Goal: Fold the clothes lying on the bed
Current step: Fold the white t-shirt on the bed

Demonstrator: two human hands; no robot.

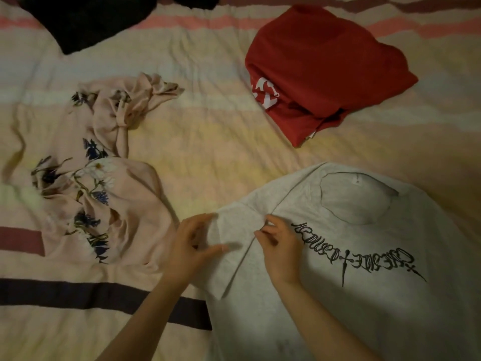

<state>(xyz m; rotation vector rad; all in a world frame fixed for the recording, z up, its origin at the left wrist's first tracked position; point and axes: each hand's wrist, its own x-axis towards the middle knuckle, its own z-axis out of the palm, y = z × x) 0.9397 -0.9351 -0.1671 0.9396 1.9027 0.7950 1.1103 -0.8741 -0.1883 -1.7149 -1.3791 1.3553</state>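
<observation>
A light grey T-shirt [364, 295] with black lettering lies spread on the bed at the lower right, its neck opening toward the far side. Its left sleeve [234, 246] lies flat between my hands. My left hand [194, 246] holds the sleeve's outer edge, thumb and fingers spread around it. My right hand [279, 246] pinches the fabric at the shoulder seam. A red garment [320, 71] lies folded at the upper right. A pink floral garment [104, 194] lies crumpled at the left.
The bed is covered by a striped quilt [208, 131] in pink, cream and dark bands. A black garment [91, 19] lies bunched at the top left edge.
</observation>
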